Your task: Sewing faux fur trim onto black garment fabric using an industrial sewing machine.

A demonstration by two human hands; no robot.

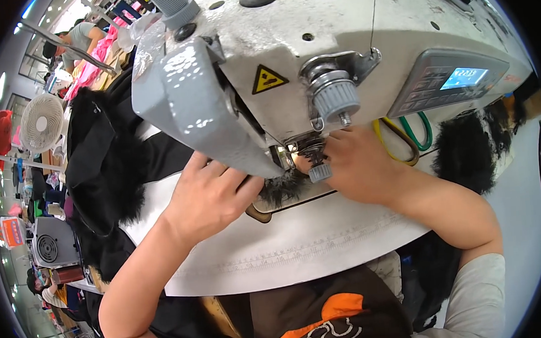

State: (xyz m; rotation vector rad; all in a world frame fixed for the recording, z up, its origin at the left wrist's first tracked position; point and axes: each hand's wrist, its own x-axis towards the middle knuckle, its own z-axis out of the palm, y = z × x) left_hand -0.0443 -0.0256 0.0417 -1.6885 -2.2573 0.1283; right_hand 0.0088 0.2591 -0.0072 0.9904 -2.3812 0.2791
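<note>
A white sewing machine (pixel 360 15) with a grey front cover (pixel 186 100) stands over a white work surface (pixel 275 249). Below its needle area lies a piece of black fur (pixel 281 190). From the left, my left hand (pixel 207 197) is closed at the fur, its thumb beside the edge and its other fingertips hidden by the cover. My right hand (pixel 360 163) comes in from the right with bent fingers closed on the fur close to the needle. The tension dial and spring hide part of those fingers.
Black fur-trimmed fabric (pixel 106 160) is heaped at the left. Scissors with yellow and green handles (pixel 417 132) lie behind my right hand, near another black fur piece (pixel 465 154). A lit control panel (pixel 451 80) is on the machine. A white fan (pixel 41 123) and other people are farther left.
</note>
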